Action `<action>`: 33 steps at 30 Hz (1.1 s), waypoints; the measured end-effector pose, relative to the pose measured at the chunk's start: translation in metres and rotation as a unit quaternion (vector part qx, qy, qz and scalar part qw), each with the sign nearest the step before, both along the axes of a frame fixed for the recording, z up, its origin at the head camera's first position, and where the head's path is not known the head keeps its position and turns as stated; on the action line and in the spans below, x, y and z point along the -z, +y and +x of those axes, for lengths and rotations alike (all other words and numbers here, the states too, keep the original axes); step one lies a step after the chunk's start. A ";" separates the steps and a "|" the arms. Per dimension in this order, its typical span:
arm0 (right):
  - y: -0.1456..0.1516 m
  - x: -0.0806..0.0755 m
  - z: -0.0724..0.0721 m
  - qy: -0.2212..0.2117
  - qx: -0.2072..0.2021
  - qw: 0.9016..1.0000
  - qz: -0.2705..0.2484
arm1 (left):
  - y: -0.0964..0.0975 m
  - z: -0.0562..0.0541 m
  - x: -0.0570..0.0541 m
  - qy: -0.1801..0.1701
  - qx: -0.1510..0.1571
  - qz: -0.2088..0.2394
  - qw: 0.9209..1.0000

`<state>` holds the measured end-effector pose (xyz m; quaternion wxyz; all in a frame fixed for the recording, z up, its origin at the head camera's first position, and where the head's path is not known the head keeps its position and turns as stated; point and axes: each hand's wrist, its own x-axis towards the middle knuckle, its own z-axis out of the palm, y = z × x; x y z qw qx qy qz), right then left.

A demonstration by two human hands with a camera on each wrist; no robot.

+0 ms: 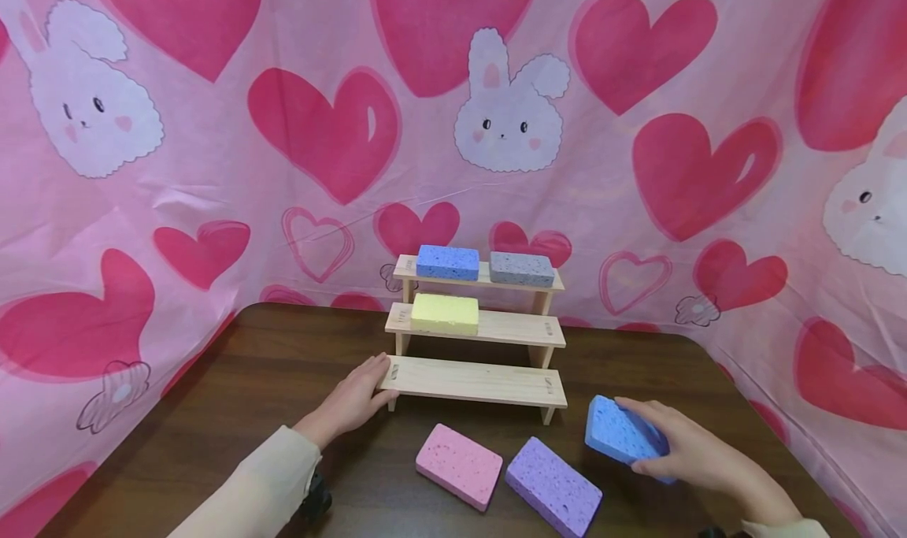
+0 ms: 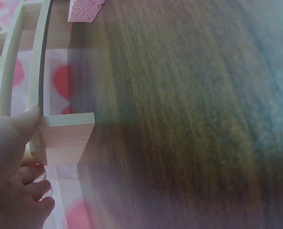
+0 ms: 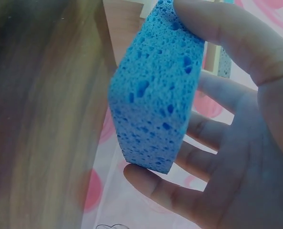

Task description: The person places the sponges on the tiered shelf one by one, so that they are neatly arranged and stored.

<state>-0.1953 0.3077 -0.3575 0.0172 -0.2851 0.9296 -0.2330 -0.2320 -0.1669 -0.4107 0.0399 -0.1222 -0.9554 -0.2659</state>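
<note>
My right hand [image 1: 697, 451] holds a light blue sponge [image 1: 623, 432] at the right of the table, thumb on one side and fingers on the other. In the right wrist view the pitted blue sponge [image 3: 151, 90] is tilted, between thumb and fingertips. My left hand [image 1: 357, 396] grips the left end of the lowest board of a three-step wooden shelf [image 1: 475, 380]. The left wrist view has the thumb against this board, fingers curled beyond it. A pink sponge [image 1: 459, 465] and a purple sponge [image 1: 554, 487] lie on the table before the shelf.
On the shelf's top step sit a darker blue sponge [image 1: 448, 262] and a grey sponge [image 1: 522, 269]. A yellow sponge [image 1: 445, 314] is on the left of the middle step. Behind the dark wooden table [image 1: 262, 380] hangs a pink cloth [image 1: 425, 183] with hearts and rabbits.
</note>
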 end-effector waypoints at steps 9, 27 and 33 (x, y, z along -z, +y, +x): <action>-0.004 -0.008 -0.006 0.030 -0.011 0.999 0.013 | 0.000 0.001 0.000 0.012 0.006 -0.004 1.000; -0.021 -0.028 -0.014 0.045 0.008 0.999 0.019 | -0.001 0.000 -0.001 0.004 0.004 0.001 1.000; -0.027 -0.035 -0.018 0.042 0.012 0.999 0.022 | -0.001 -0.001 0.000 0.002 0.005 0.001 1.000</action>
